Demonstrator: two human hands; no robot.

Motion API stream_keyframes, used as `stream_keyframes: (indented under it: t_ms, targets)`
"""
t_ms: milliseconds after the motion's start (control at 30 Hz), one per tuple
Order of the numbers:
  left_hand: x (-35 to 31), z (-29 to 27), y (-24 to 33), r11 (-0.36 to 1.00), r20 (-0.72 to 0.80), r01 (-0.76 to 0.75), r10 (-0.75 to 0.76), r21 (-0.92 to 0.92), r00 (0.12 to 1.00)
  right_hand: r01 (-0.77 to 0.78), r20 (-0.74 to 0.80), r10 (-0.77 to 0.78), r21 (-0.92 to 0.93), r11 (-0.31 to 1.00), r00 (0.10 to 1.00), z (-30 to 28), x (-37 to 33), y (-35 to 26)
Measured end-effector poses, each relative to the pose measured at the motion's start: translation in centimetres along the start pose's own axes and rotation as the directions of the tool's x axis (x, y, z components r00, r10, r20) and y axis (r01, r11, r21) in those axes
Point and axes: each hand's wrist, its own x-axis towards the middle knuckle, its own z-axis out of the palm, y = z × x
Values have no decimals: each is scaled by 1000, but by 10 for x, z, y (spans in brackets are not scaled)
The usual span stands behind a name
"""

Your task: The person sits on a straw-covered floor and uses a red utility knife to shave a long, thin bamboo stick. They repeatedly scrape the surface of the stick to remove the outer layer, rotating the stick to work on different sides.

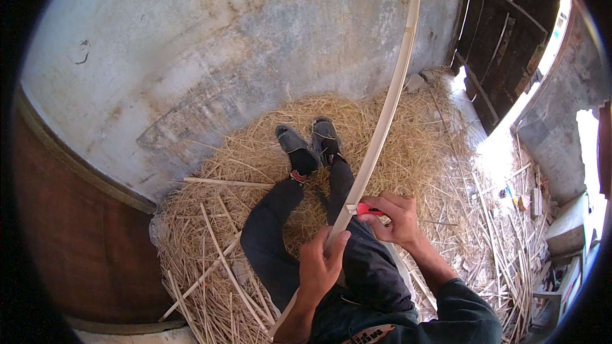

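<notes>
Straw-covered floor [408,153] against a stained plaster wall [242,44], wooden door [503,32] at 1 o'clock. Person sits, legs out toward 12, shoes [309,140] in the straw. Long pale bamboo strip [382,121] runs from the lap up toward 1 o'clock. Left hand [322,264] is clenched around the strip low down; right hand [398,216] grips a red-handled knife [368,209] with the blade at the strip's edge. Risk: blade sits close above the left thumb and thighs; a slip along the grain could cut either. Loose split strips [223,261] lie at 8 o'clock.
</notes>
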Motion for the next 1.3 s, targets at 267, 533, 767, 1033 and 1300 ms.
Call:
stream_keyframes:
  t_ms: [267, 533, 767, 1033, 1300]
  targets:
    - [-38, -6, -14, 989, 143, 145, -146, 15, 979, -257, -303, 217, -99, 961, 928, -34, 30, 60]
    - [-74, -19, -31, 947, 252, 323, -313, 3, 916, -396, -418, 300, -164, 904, 858, -74, 56, 146]
    - [-72, -31, -50, 933, 281, 359, -338, -23, 898, -333, -385, 250, -164, 929, 888, -58, 56, 165]
    - [-42, -64, -108, 937, 319, 276, -334, 214, 887, -333, -264, 324, 13, 943, 908, -56, 52, 152]
    - [-15, -72, -135, 903, 445, 155, -340, 401, 828, -119, -234, 96, -88, 989, 967, -64, 44, 90]
